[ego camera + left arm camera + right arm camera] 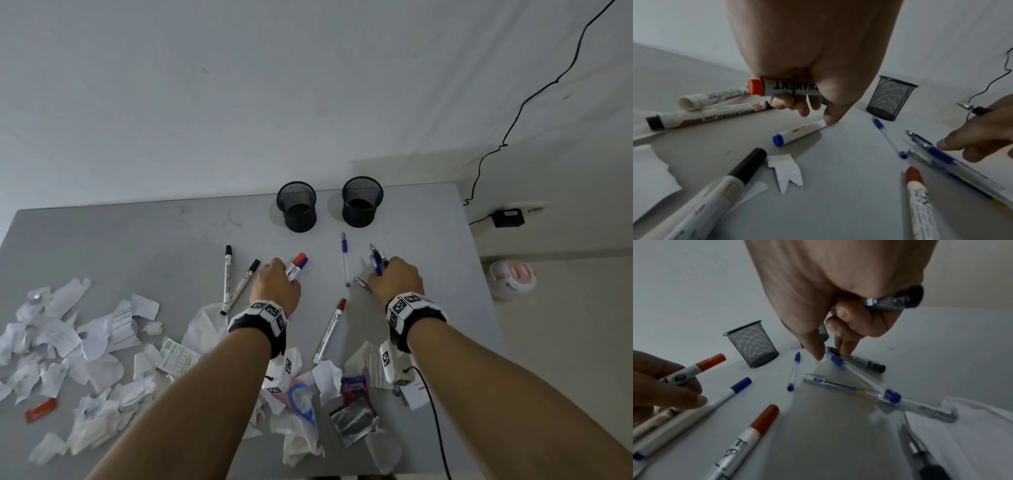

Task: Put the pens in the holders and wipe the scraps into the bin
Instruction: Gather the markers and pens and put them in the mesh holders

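Two black mesh holders [296, 207] [362, 202] stand at the table's far edge. My left hand [275, 284] grips an orange-capped marker [785, 86], and one fingertip touches a blue-capped marker [799, 133] lying on the table. My right hand [397, 277] holds a clear pen with a black end [894, 300] in its curled fingers, while its fingertips touch a blue-grip pen [838, 360] on the table. Loose on the table lie two black-capped markers [227, 277] [245, 279], a red-capped marker [330, 330] and a blue pen [345, 258]. Paper scraps [85, 346] cover the near left.
More scraps and wrappers [349, 414] lie between my forearms, and a red wrapper [41, 409] lies near left. A black cable [435, 421] runs off the front edge. Beyond the table's right edge sit a power adaptor [508, 217] and a pink-white object [512, 279].
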